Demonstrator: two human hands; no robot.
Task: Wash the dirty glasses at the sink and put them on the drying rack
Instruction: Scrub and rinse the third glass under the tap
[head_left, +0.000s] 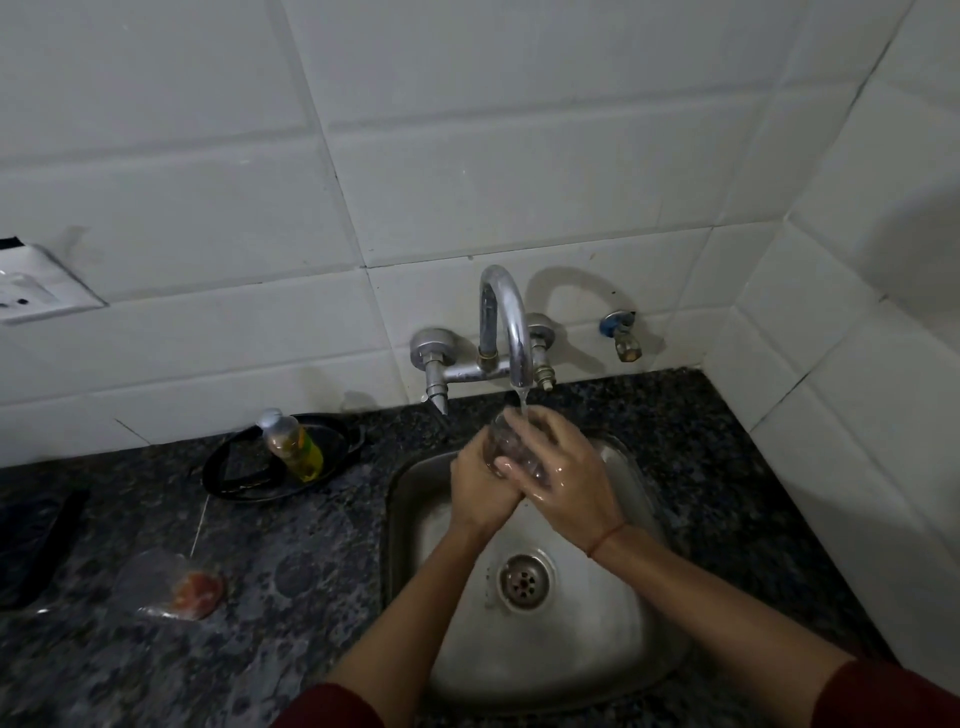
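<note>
A clear drinking glass (503, 439) is held tilted under the chrome tap (506, 322), and a thin stream of water runs onto it. My left hand (480, 483) grips the glass from the left and below. My right hand (566, 467) wraps over it from the right, fingers across its side; the hand is wet. Both hands hover over the back part of the steel sink (415, 499). Most of the glass is hidden by my fingers. No drying rack is in view.
A black pan (228, 462) with a yellow soap bottle (293, 441) in it sits on the dark granite counter left of the sink. A clear plastic bag with something red (197, 592) lies nearer. A dark object (41, 545) is at far left. Tiled walls close the back and right.
</note>
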